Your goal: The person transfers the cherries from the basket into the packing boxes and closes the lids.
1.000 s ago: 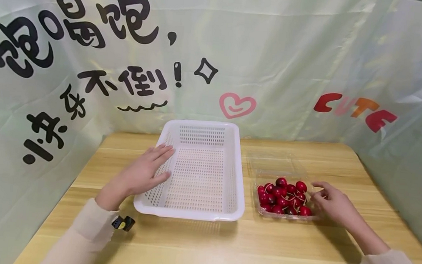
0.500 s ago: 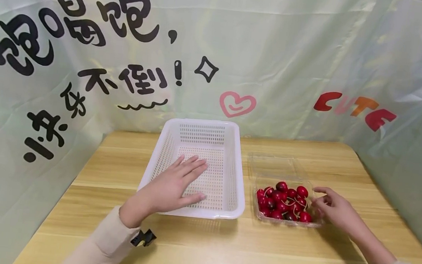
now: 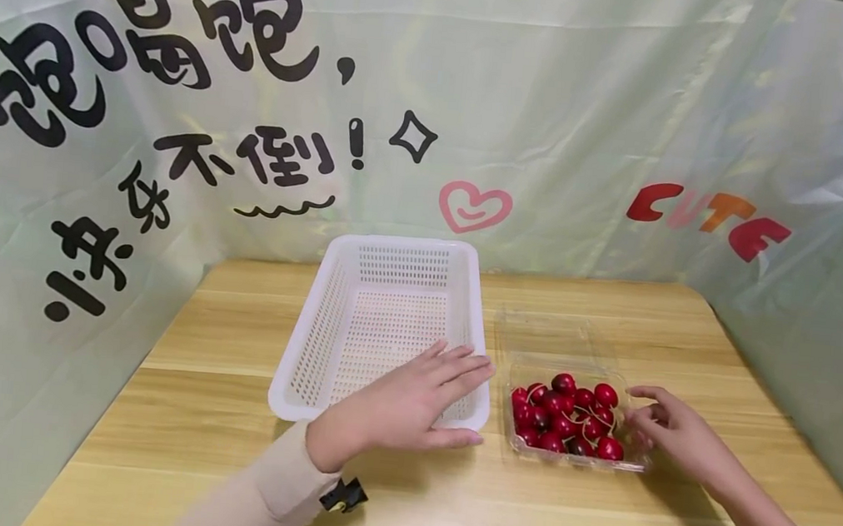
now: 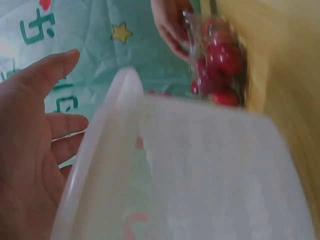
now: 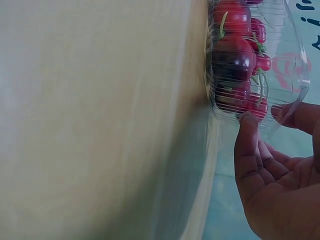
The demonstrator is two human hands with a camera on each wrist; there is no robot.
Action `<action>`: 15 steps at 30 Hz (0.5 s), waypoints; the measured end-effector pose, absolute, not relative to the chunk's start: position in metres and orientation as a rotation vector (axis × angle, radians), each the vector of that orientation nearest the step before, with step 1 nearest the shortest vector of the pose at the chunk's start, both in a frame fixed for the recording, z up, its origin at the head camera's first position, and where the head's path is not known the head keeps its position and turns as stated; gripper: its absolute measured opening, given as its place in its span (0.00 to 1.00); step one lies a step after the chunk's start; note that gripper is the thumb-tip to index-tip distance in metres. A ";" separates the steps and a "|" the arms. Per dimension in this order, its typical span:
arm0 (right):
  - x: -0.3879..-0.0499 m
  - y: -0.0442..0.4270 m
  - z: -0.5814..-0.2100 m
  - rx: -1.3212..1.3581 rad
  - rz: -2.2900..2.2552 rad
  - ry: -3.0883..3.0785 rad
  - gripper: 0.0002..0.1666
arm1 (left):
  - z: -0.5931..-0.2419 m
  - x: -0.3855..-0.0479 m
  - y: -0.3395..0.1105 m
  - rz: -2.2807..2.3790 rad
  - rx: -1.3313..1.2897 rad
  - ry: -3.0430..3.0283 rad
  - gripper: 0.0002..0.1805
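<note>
A white perforated basket (image 3: 404, 242) stands in the middle of the table in the head view. My left hand (image 3: 409, 400) hovers with extended fingers over its near right corner and holds nothing. In the left wrist view that hand (image 4: 25, 135) is beside the blurred basket (image 4: 215, 165). To the right is a clear plastic box (image 3: 577, 461) of red cherries (image 3: 565, 426), some with green stems. My right hand (image 3: 685, 432) pinches the box's right side. In the right wrist view, its thumb is outside the wall and a finger (image 5: 300, 115) reaches over the rim.
The box's clear lid (image 3: 546, 337) lies folded back behind it on the wooden table (image 3: 251, 315). A printed cloth (image 3: 577, 118) hangs behind the table and along both sides.
My left hand has moved right from the basket's left side, across it, to its near right corner. The box of cherries and my right hand have shifted slightly toward me.
</note>
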State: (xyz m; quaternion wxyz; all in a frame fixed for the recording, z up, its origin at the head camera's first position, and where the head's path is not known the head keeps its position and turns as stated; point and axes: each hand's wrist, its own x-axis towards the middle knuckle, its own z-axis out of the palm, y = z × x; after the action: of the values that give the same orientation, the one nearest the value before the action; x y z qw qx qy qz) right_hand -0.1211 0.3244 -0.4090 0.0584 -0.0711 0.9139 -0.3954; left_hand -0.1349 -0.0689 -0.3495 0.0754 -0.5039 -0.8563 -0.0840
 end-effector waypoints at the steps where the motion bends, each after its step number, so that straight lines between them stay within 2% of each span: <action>1: -0.120 0.325 -0.409 -0.216 -1.209 2.759 0.29 | -0.351 -0.134 -0.064 -0.245 -1.527 -2.555 0.44; 9: -0.120 0.332 -0.406 -0.269 -1.208 2.738 0.28 | -0.358 -0.123 -0.028 -0.136 -1.663 -2.523 0.43; 15: -0.136 0.337 -0.397 -0.154 -1.149 2.740 0.34 | -0.365 -0.115 -0.007 -0.011 -1.705 -2.404 0.43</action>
State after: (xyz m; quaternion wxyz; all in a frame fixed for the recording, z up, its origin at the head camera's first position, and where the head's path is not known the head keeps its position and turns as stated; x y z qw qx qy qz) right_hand -0.1356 0.3365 -0.3972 0.0833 -0.0517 0.9177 -0.3850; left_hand -0.1146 -0.0068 -0.3646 0.0970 -0.5756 -0.8119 -0.0037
